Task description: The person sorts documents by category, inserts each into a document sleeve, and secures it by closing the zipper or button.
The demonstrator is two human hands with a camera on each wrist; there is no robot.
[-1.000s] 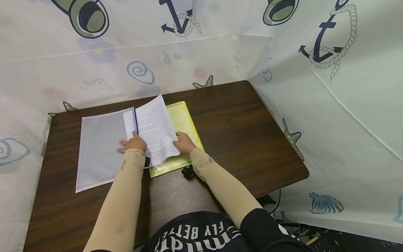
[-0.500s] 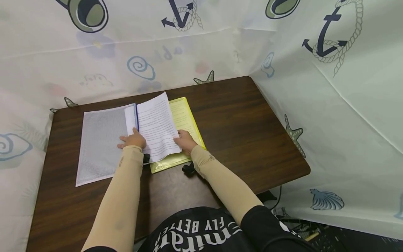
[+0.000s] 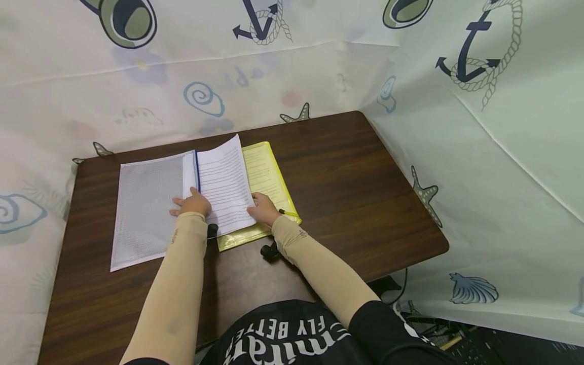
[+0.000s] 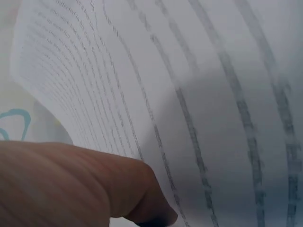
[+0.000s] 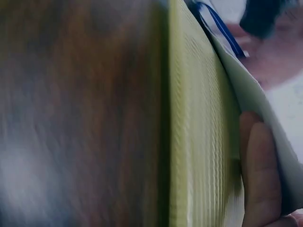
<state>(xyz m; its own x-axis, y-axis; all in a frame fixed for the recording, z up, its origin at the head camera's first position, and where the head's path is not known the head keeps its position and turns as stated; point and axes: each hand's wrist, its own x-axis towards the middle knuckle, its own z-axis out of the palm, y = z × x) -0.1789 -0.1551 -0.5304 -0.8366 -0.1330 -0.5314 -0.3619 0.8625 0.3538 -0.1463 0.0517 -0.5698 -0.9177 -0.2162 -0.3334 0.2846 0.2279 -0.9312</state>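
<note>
Left hand [image 3: 195, 204] splayed on the flat grey mesh pouch [image 3: 147, 213], right hand [image 3: 264, 209] pinching white printed paper [image 3: 223, 182] bowed between them; gentle, level tension should prevent creasing!

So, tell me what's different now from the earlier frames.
The right hand has shifted slightly left, bringing the loose edge of the paper with it. That uncovers a small dark-tipped tab near the corner of the yellow folder. Nothing was let go: the right hand still pinches the paper. The left hand, gray folder and yellow folder stayed put.
</note>
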